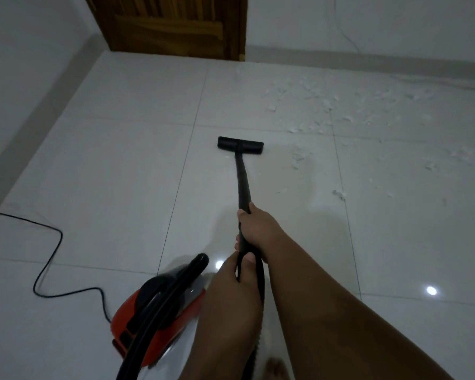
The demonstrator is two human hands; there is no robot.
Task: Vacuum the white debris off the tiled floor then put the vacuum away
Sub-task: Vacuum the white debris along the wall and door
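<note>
Right grip: your right hand [258, 226] wraps its fingers round the black wand [242, 176].
Left grip: your left hand [240, 272] clasps the wand just behind, thumb on top.
Floor head: the floor head [240, 144] sits on the tiled floor [121, 174] at 12 o'clock from your hands.
Debris: white debris [327, 105] lies scattered from 1 to 3 o'clock of the head.
Vacuum: the red vacuum body [148, 319] stands at 8 o'clock of your hands, with its power cord [47, 259] trailing toward 9 o'clock.

bare floor [107, 165] left of nozzle [240, 144]; cord [48, 259] trails there
</note>
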